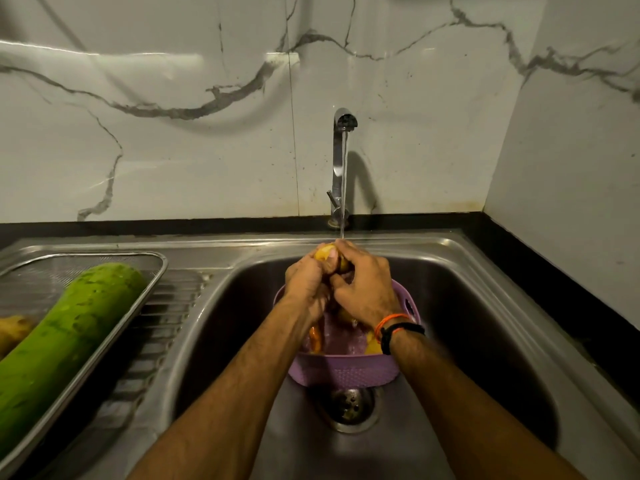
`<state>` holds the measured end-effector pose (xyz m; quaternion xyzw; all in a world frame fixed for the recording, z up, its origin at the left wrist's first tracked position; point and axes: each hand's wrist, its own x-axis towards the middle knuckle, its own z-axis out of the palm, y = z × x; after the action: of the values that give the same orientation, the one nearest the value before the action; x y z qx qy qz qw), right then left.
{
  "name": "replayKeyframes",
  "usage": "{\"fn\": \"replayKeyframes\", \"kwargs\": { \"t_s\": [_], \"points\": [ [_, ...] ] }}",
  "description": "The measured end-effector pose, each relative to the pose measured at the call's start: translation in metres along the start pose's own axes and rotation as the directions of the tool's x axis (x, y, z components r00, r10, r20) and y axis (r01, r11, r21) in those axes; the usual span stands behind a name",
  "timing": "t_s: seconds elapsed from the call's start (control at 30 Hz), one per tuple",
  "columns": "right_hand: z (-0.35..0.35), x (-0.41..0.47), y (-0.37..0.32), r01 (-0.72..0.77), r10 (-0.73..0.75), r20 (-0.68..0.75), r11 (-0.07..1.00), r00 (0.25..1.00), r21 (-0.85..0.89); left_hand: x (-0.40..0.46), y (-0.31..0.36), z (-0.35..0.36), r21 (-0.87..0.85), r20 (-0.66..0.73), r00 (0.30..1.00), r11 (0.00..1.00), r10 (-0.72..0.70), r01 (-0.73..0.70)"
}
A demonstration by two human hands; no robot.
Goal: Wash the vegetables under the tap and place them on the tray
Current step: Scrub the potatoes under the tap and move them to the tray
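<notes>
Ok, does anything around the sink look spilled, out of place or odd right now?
Nothing stands out. Both hands, left hand and right hand, hold a yellow vegetable under the running tap, above the purple basket in the sink. The green gourd lies in the tray.

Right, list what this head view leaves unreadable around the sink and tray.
- The yellow vegetable under the tap: both the left hand and right hand wrap it, so its kind and full shape stay hidden.
- Contents of the purple basket: the forearms cover most; only orange and yellow bits show.
- The green gourd and metal tray: cut off by the left edge.
- The brownish item beside the gourd: mostly covered, unidentifiable.
</notes>
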<state>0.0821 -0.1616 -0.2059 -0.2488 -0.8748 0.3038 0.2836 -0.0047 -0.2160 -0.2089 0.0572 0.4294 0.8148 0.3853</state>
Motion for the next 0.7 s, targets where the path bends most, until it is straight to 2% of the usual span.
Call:
{"fn": "replayKeyframes", "kwargs": {
  "t_s": [0.1, 0.27, 0.4, 0.53, 0.7],
  "points": [
    [0.001, 0.002, 0.0, -0.007, 0.008, 0.092, 1.0, 0.996, -0.011, -0.001, 0.001, -0.002, 0.056, 0.023, 1.0, 0.998, 0.003, -0.005],
    [0.004, -0.001, -0.001, 0.007, -0.007, -0.035, 1.0, 0.999, -0.015, -0.007, 0.0, 0.001, -0.022, -0.052, 0.999, 1.0, 0.004, -0.005],
    [0.002, 0.0, -0.001, -0.004, 0.004, 0.045, 1.0, 0.999, -0.006, -0.007, 0.0, 0.001, 0.031, -0.001, 1.0, 1.0, -0.003, 0.003],
    [-0.001, -0.004, -0.003, -0.032, 0.033, -0.038, 0.999, 0.999, 0.025, -0.01, 0.0, 0.006, -0.043, -0.053, 0.998, 0.999, 0.022, -0.024],
    [0.001, 0.0, -0.005, -0.144, 0.148, -0.029, 0.984, 0.989, 0.109, -0.008, 0.001, 0.001, -0.021, 0.032, 0.999, 1.0, -0.011, 0.012]
  ]
}}
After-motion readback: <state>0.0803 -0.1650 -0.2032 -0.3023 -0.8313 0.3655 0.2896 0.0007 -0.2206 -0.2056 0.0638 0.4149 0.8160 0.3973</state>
